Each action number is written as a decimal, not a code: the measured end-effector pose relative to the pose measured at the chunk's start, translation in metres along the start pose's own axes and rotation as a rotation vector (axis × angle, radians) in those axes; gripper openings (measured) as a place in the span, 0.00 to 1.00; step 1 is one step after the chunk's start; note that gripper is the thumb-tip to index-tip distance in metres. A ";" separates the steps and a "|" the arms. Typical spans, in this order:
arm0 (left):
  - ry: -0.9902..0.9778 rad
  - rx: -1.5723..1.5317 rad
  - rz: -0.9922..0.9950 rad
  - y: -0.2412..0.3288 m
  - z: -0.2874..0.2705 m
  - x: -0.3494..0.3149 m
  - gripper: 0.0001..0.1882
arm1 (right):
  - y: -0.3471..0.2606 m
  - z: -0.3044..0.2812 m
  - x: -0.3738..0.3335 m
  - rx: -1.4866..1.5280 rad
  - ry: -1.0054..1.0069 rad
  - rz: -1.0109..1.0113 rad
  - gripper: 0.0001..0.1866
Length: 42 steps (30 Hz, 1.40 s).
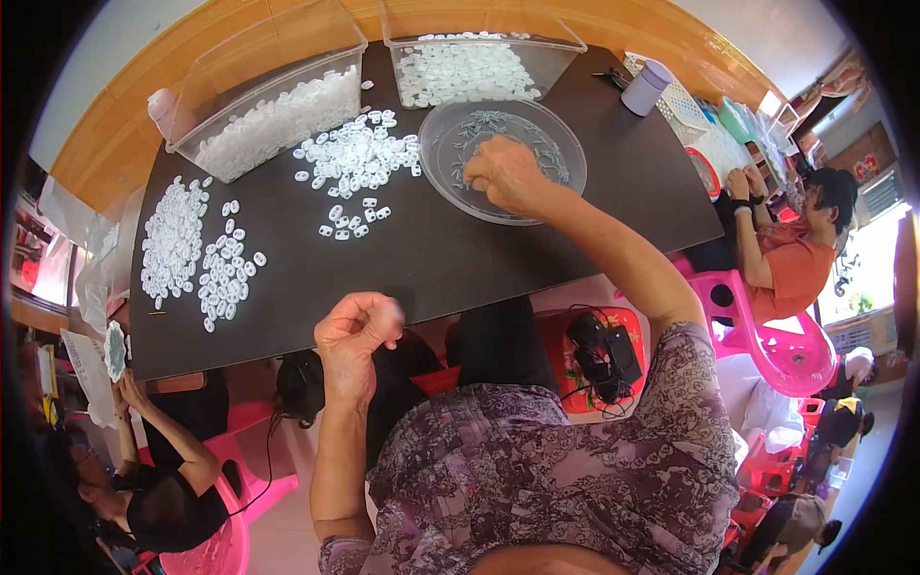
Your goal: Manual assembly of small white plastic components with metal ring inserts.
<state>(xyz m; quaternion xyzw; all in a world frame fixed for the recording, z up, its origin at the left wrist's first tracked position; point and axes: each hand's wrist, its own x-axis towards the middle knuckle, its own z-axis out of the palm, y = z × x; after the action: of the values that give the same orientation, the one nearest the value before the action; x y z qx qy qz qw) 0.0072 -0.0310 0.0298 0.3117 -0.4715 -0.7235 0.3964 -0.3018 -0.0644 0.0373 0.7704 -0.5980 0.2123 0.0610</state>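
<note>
My right hand (505,174) reaches down into a round clear dish (439,188) on the table, its fingers bent together among small slender grey pieces (487,121). Whatever the fingertips pinch is hidden beneath the hand. In front of the table's near edge, my left hand (359,328) is raised with its fingers curled in and the thumb pressed on them. The thumb end is blurred, and anything inside is too small to make out. Left of the dish lies a heap of small white oval pieces with two holes (356,158), with several loose white pieces (353,223) nearer me.
Two clear plastic boxes, a left box (213,146) and a right box (561,45), hold more white pieces. Further white heaps (172,240) lie at the table's left. A lilac cup (647,88) stands back right. People sit at both sides on pink chairs (791,355).
</note>
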 end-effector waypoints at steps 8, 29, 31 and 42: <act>0.015 -0.010 -0.008 -0.002 0.003 -0.002 0.06 | -0.006 0.006 0.002 -0.040 -0.012 -0.077 0.04; 0.065 -0.100 0.019 -0.006 0.002 -0.008 0.04 | -0.011 0.011 0.009 -0.099 -0.139 0.105 0.06; 0.078 -0.109 0.015 -0.006 0.002 -0.010 0.04 | -0.012 0.009 0.007 -0.117 -0.127 0.095 0.05; 0.156 -0.218 -0.018 0.001 0.006 -0.005 0.05 | -0.027 -0.019 -0.006 0.154 0.130 0.161 0.04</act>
<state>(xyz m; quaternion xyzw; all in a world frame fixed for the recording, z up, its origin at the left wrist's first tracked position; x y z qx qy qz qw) 0.0048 -0.0241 0.0333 0.3262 -0.3551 -0.7475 0.4569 -0.2818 -0.0448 0.0565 0.7070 -0.6346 0.3114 0.0234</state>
